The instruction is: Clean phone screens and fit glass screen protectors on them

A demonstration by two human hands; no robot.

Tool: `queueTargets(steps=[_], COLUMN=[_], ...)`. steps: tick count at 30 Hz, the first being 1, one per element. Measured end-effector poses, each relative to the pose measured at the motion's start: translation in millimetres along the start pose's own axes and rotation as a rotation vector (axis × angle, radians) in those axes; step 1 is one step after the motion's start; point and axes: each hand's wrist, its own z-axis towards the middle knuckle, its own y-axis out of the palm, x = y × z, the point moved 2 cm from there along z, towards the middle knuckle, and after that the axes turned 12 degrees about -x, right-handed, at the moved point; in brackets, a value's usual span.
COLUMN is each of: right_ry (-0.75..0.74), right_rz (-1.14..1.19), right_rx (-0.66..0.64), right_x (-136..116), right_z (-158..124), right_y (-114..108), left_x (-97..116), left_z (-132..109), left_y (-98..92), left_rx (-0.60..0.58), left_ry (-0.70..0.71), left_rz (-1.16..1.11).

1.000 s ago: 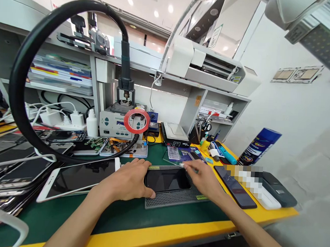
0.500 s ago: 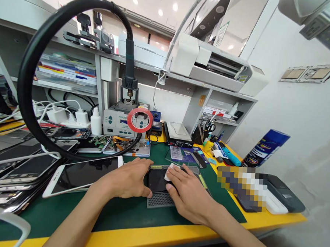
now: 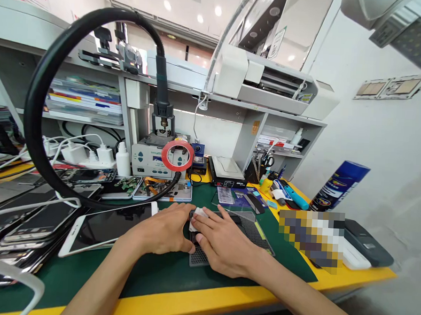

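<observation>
My left hand point(image 3: 166, 230) lies with its fingers curled against the left edge of a dark phone, which sits on a grey perforated mat point(image 3: 259, 235) on the green work mat point(image 3: 155, 272). My right hand point(image 3: 223, 245) lies over the phone and presses a small white cloth point(image 3: 199, 216) onto its left end with the fingertips. My two hands hide most of the phone.
A large white tablet point(image 3: 104, 227) lies left of my hands, beside stacks of phones point(image 3: 20, 222). A black hose loop point(image 3: 40, 97) and a red tape ring point(image 3: 177, 156) hang in front of a soldering station. Tools, a blue spray can point(image 3: 339, 185) and dark cases point(image 3: 366, 248) lie right.
My right hand came back from the far right of the mat with the white cloth and slid leftward across the phone. My left hand stayed at the phone's left edge.
</observation>
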Motion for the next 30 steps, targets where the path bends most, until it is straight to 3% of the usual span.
queueTargets(steps=[6, 13, 24, 30], right_ry=[0.105, 0.037, 0.0, 0.156], right_rz=[-0.025, 0.0, 0.039, 0.035], right_rx=[0.012, -0.01, -0.004, 0.069], right_x=[11, -8, -35, -20], right_z=[-9, 2, -38, -34], right_y=[0, 2, 12, 21], left_x=[6, 1, 0, -7], left_z=[-3, -2, -5, 1], left_y=[-2.0, -1.7, -3.7, 0.7], left_rx=[-0.008, 0.01, -0.009, 0.024], left_ry=[-0.036, 0.025, 0.077, 0.119], left_rz=[0.008, 0.004, 0.065, 0.094])
